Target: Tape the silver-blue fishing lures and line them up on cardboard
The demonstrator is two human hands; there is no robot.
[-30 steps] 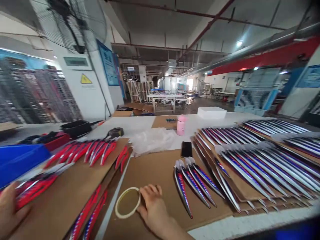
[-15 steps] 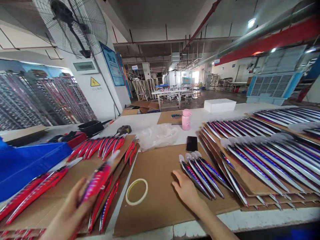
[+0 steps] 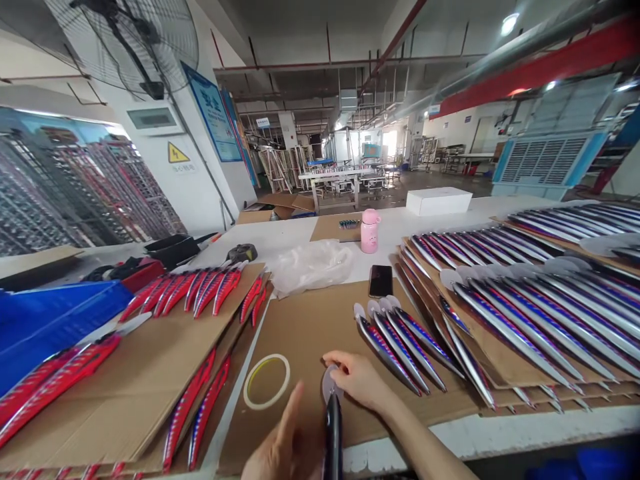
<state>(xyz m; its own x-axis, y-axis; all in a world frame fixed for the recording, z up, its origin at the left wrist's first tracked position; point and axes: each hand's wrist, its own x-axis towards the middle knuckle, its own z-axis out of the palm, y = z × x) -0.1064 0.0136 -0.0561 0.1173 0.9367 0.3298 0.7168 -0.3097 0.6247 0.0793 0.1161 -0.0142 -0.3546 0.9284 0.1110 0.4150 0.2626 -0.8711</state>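
I see bare cardboard sheet (image 3: 310,320) open between the tape ring (image 3: 267,381) and the row of blue-and-silver lures (image 3: 400,343), with the table's near edge just below my wrists. My left hand (image 3: 287,450) grips the dark lure (image 3: 333,427) by its body over that near edge, nose up. My right hand (image 3: 357,380) pinches its clear rounded lip; the body looks dark and glossy, edge-on to me.

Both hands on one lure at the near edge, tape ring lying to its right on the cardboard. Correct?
Not quite. The head view shows the pale ring of tape lying left of the dark long lure, not right. Left hand and right hand both hold it over the brown cardboard sheet.
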